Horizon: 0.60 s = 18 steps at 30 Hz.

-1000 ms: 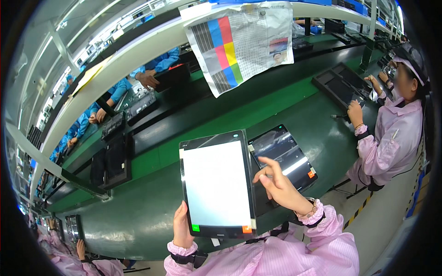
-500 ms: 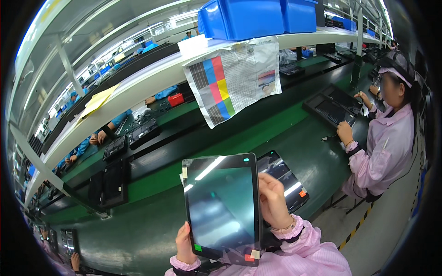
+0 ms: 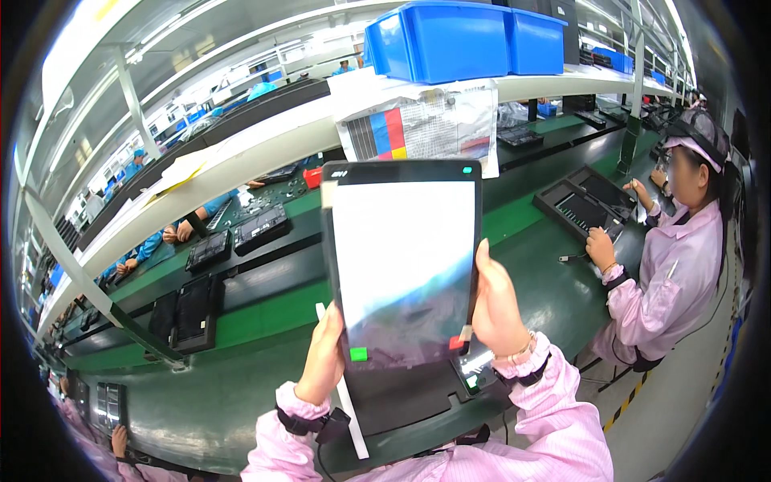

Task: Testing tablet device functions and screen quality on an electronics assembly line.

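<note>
A black-framed tablet (image 3: 405,265) is held up, nearly upright, in front of me. Its glass is bright white at the top and grey lower down; whether that is a reflection or a lit screen I cannot tell. Green and red stickers mark its lower corners. My left hand (image 3: 323,357) grips the left edge low down, and my right hand (image 3: 499,301) grips the right edge. Both sets of fingers are partly hidden behind the tablet. Beneath it lies a black tray (image 3: 401,406) with a pale strip (image 3: 350,418) along its left. Another dark, glossy device (image 3: 474,374) shows beside my right wrist.
Over the green bench (image 3: 233,402) runs a white shelf (image 3: 265,149) with blue bins (image 3: 438,44) and a hanging printed sheet (image 3: 418,124). A co-worker (image 3: 671,265) works at a black case (image 3: 586,205) on the right. A black case (image 3: 193,313) lies left.
The tablet has risen and its glass turned from dark to bright white. My right hand has moved from beside its edge to gripping it. The black tray beneath has come into view.
</note>
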{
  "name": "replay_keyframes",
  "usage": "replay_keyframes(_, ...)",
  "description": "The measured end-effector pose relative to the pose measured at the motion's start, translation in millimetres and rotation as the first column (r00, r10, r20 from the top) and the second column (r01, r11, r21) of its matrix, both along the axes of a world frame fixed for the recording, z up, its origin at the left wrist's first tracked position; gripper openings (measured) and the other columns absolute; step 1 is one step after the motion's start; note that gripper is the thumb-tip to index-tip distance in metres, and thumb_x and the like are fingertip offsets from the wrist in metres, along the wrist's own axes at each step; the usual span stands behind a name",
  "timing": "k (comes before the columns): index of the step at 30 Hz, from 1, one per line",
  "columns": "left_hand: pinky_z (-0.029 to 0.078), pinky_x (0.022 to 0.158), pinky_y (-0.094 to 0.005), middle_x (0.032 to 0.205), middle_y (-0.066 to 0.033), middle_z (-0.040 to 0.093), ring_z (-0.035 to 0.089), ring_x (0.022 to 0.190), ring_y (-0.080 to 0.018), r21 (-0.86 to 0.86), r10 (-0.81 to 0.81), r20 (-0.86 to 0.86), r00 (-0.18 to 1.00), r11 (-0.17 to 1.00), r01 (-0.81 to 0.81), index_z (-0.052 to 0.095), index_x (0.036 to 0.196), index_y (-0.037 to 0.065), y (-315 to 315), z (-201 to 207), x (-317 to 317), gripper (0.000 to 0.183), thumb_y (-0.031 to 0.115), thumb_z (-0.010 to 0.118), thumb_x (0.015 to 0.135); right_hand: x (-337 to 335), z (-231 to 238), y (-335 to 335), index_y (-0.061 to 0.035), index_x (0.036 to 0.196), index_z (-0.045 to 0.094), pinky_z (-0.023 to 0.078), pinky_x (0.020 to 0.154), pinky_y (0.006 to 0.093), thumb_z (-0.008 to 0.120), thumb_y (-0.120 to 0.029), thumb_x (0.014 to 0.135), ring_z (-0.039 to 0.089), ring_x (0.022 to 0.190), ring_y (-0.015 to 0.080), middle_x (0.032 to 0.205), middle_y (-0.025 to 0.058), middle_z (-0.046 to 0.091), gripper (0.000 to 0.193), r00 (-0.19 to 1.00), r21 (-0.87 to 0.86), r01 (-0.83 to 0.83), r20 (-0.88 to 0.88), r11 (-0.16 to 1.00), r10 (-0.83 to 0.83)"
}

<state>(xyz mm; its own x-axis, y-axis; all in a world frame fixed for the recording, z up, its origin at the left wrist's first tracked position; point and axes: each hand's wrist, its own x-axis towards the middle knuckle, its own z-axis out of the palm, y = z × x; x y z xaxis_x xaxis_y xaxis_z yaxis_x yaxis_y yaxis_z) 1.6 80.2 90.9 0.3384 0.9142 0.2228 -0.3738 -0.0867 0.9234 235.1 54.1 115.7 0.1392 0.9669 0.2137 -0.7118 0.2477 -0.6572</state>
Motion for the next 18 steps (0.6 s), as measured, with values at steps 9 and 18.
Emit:
replay_keyframes(9, 0.035, 0.04, -0.0296, 0.063, -0.01, 0.055, 0.048, 0.039, -0.0182, 0.243, 0.123, -0.642, 0.757, 0.969, 0.049, 0.032, 0.132, 0.001, 44.7, 24.4, 30.3, 0.05, 0.034, 0.045, 0.097, 47.1, 3.9, 86.0, 0.0004, 0.11, 0.059, 0.045, 0.085, 0.0296, 0.043, -0.037, 0.098, 0.059, 0.095, 0.0144, 0.106, 0.006, 0.063, 0.042, 0.987, 0.067, 0.107, 0.117, 0.992, -0.114)
replay_keyframes(18, 0.038, 0.053, -0.0367, 0.063, -0.0133, 0.054, 0.053, 0.054, -0.0253, 0.449, 0.325, -0.629, 0.706, 0.893, -0.011, 0.039, 0.109, 0.002, 72.8, -6.2, 43.7, 0.037, 0.035, 0.048, 0.096, 54.1, -12.4, 128.1, -0.0009, 0.114, 0.057, 0.044, 0.088, 0.0316, 0.044, -0.035, 0.098, 0.057, 0.099, 0.0156, 0.113, 0.0062, 0.061, 0.041, 0.998, 0.101, 0.031, 0.044, 0.994, -0.036)
